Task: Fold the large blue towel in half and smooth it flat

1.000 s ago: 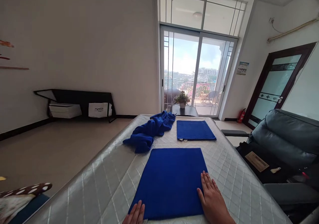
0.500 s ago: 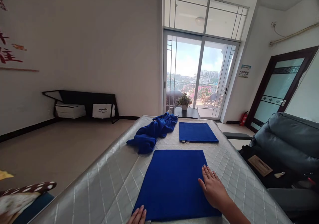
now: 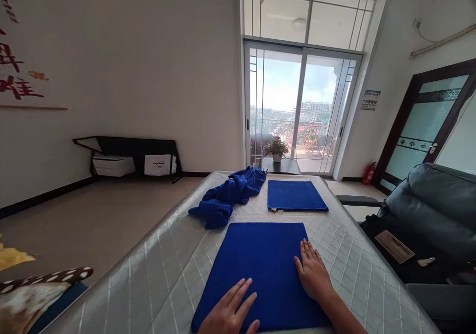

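Observation:
A blue cloth (image 3: pixel 266 264), flat and roughly square, lies on the silvery quilted mattress (image 3: pixel 148 274) in front of me. My left hand (image 3: pixel 230 310) is over its near left part, fingers spread, holding nothing. On its right edge rests my right hand (image 3: pixel 313 269), palm down with the fingers stretched out. Beyond it, a second flat blue cloth (image 3: pixel 296 195) shows small white tags on its near edge. A crumpled blue cloth heap (image 3: pixel 230 195) lies to the left of that one.
A dark armchair (image 3: pixel 442 200) stands on the right, with a cardboard piece (image 3: pixel 394 246) on it. Behind the mattress are a potted plant (image 3: pixel 277 148) on a small table and a glass door. Patterned fabric (image 3: pixel 37 294) is at lower left.
My left hand has moved up and right from the near left corner onto the cloth. My right hand has shifted slightly up the right edge. The view has turned slightly left.

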The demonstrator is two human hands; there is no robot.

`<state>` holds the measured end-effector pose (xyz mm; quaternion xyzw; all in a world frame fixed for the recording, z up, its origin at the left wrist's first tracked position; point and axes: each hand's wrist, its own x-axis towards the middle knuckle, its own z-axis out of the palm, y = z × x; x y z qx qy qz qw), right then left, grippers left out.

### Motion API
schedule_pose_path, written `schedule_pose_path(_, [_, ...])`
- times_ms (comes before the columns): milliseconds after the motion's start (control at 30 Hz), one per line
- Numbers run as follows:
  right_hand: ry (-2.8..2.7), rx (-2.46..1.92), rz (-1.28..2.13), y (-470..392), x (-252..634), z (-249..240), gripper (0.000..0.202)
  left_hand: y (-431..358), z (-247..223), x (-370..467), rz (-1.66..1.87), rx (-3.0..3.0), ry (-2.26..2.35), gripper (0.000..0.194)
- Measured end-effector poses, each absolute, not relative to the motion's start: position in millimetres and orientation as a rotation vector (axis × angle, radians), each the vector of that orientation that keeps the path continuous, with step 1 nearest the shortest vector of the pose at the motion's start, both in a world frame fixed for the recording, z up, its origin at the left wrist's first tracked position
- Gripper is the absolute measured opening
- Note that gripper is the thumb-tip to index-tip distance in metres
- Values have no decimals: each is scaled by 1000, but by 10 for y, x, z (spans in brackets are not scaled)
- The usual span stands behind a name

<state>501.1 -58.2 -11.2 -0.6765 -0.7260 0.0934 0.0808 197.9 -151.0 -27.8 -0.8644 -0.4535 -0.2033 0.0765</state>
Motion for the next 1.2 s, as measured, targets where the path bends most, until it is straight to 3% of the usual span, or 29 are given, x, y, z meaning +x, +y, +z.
schedule_pose_path(133, [-2190, -2015, 219, -563, 5013, -141, 72, -1192, 17, 2732, -572, -2838, -1156, 64])
schedule_pose_path(333, [-2272, -2002, 175, -568, 5032, -139, 66, -877, -55, 3240, -529, -2898, -1401, 69])
schedule_pose_path(667, [-2197, -2050, 295, -578, 5003, -54, 72, -662, -251, 2277, -298, -2597, -1936, 85])
schedule_pose_path(833, [-2175, -2041, 317, -571, 5023, -109, 74, -519, -527, 1654, -379, -2395, -2055, 90])
schedule_pose_path(1200, [-2203, -2085, 293, -552, 4994, -72, 74, -497, -616, 1564, -407, -2347, -2084, 96])
